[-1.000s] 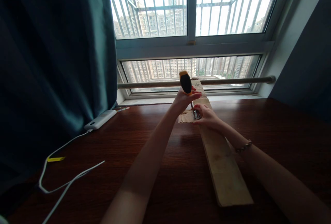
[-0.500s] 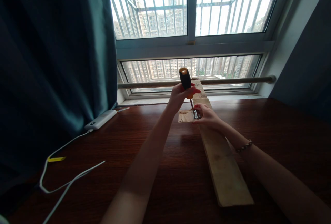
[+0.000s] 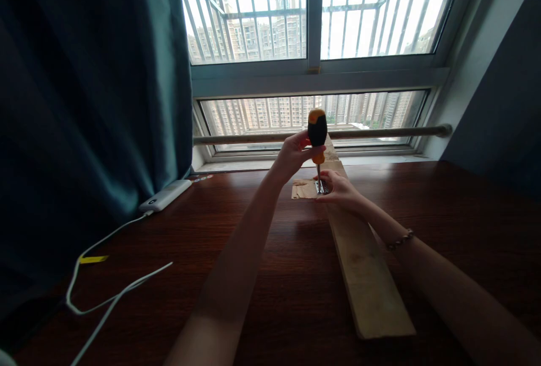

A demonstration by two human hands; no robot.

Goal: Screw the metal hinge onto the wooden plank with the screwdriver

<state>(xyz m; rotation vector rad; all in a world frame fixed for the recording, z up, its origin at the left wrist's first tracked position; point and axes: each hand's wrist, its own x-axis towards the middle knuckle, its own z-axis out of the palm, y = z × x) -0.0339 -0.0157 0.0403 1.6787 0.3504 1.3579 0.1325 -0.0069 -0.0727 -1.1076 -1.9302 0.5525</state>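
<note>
Upright over the plank [image 3: 363, 264], far centre: screwdriver [image 3: 317, 129], stiff, rubbery-handled, best grasped by that fat handle. Left hand [image 3: 291, 157] clenched round it; right hand [image 3: 340, 190] pinching something small at the tip, bracing against slipping.

Daylight floods in through the window [image 3: 313, 34], blowing out the sky and backlighting the scene, so the curtain [image 3: 84, 90] sinks into deep shadow, the dark desk [image 3: 443, 214] carries a soft sheen, and straight lines bow toward the edges.
</note>
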